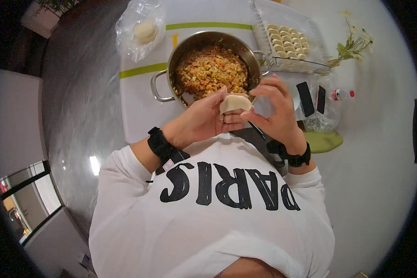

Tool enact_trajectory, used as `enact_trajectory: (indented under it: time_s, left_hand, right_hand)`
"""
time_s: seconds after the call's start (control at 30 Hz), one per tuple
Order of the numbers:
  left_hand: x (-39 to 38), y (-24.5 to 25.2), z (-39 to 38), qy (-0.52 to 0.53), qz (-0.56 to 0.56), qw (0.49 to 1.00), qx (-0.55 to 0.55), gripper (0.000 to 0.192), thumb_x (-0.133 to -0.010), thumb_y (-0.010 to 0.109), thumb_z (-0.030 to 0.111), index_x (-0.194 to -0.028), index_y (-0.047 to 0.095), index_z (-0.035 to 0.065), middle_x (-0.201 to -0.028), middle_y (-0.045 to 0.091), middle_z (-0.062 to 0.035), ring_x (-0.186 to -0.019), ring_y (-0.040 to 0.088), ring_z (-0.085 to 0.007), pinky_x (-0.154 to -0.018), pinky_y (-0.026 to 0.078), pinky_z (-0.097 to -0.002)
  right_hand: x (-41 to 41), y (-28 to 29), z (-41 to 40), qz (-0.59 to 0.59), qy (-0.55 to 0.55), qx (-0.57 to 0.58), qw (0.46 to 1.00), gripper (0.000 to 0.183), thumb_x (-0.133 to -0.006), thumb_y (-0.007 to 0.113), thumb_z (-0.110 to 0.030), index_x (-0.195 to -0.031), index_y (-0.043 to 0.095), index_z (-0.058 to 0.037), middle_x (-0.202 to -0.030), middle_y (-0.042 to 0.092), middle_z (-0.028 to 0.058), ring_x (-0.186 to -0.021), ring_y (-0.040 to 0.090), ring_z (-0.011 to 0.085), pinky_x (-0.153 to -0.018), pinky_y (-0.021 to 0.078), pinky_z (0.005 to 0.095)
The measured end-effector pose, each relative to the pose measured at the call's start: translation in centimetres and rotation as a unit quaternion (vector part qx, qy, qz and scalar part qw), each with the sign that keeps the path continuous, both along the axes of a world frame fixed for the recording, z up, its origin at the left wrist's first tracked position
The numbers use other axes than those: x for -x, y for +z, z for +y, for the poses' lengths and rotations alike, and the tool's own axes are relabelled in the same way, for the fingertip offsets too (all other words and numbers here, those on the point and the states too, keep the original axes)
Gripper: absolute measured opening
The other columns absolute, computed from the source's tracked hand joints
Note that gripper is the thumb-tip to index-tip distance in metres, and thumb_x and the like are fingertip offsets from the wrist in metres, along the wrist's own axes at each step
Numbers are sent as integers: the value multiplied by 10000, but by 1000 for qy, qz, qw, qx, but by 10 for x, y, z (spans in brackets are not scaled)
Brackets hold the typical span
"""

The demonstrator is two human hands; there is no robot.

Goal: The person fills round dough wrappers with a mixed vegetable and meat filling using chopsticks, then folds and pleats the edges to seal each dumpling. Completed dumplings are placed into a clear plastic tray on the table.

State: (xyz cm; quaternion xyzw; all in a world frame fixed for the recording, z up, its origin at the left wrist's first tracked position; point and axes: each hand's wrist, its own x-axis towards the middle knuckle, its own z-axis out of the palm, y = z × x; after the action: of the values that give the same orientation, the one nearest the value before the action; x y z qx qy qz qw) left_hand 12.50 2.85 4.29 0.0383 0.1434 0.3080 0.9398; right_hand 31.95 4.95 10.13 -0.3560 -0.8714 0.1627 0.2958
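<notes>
A folded half-moon dumpling (235, 104) rests across the fingers of my left hand (208, 116), which is turned palm up with the thumb beside the dough. My right hand (276, 109) is curved just to the right of it, thumb and fingers apart, the thumb tip close to the dumpling's right end. Whether that thumb touches the dough, I cannot tell. Beyond both hands stands a two-handled steel pot (158, 85) of chopped filling (213, 71), its near rim partly hidden by my left hand. A dark, thin stick-like utensil (257, 130) shows below my right hand.
A plastic bag (125, 38) with round dough wrappers (146, 31) lies at the far left. Rows of dumplings (288, 41) fill part of a clear tray (299, 64) at the back right. Two dark phone-like objects (305, 99), a bottle (342, 95) and artificial-looking flowers (351, 48) are further right.
</notes>
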Motion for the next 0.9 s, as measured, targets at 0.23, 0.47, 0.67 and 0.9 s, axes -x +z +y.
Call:
enact_trajectory:
  time_s: [0.23,0.47,0.67,0.9]
  left_hand:
    - [-7,0,6,22,-46,998,-49,452,-1003,296,392,-1315,429,94,-1233,555,-109,-1079,586,-209,-976,442,-401]
    - [-15,10,8,16,-21,998,-57,429,-1016,269,355,-1337,391,97,-1280,518,-84,-1136,553,-211,-1000,427,-388]
    - [-30,13,6,21,-35,993,-113,434,-1009,309,358,-1345,368,91,-1299,500,-82,-1168,530,-210,-1027,404,-394]
    - [-58,13,-1,28,-50,994,-90,428,-1007,323,345,-1346,366,87,-1286,505,-93,-1164,534,-213,-1031,399,-401]
  right_hand:
    - [-7,-16,-14,82,-87,29,992,286,-698,766,-192,-911,637,-52,-909,608,103,-878,575,289,-856,434,411]
    - [-22,-29,-13,112,-92,-58,988,172,-740,723,-108,-897,666,-70,-899,648,66,-861,601,249,-920,409,431]
    - [-26,-11,-20,165,-110,-32,980,157,-737,736,-128,-880,677,-104,-897,642,52,-841,600,237,-893,422,432]
    - [-63,-25,-12,176,-19,-96,980,245,-698,768,-109,-913,653,-82,-860,589,47,-802,567,227,-913,407,443]
